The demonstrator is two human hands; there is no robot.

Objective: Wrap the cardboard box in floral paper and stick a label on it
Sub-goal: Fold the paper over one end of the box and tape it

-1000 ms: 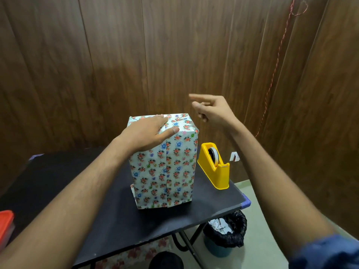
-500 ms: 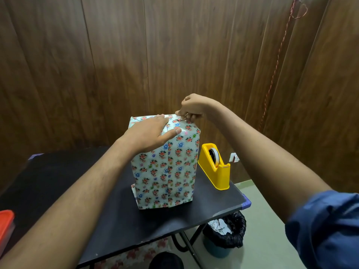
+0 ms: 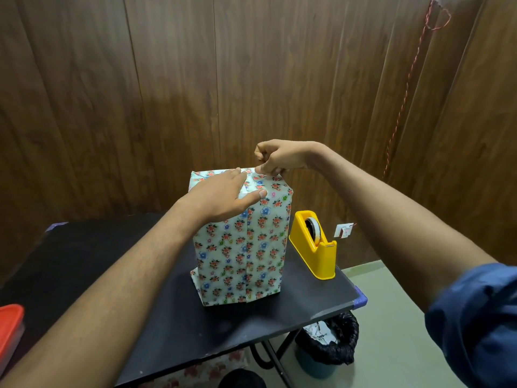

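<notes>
So the box (image 3: 240, 242) is standing upright near the middle of the black bench (image 3: 112, 264), already fully covered in the floral paper, with a vertical seam running down the face toward the camera. The left hand (image 3: 221, 196) lies flat across the top of it, fingers straight and pressing the folded paper down, thumb stretched out along the front top edge. The right hand (image 3: 279, 159) is at the far top edge, around 12 o'clock from the left one, fingers curled and pinching something small right against the paper there. I can't make out whether it's a bit of tape or the paper fold itself. At about 3 o'clock from the box, just beside it but not touching, sits a yellow tape dispenser (image 3: 314, 246) with a roll in it, near the bench's right edge. A red-lidded container (image 3: 9, 331) peeks in at 9 o'clock, cut off by the frame's left edge. Under the bench at roughly 5 o'clock there's a bin (image 3: 327, 348) with a black liner on the floor. Wood panels behind, with a red cord (image 3: 405, 88) hanging down at 2 o'clock.
</notes>
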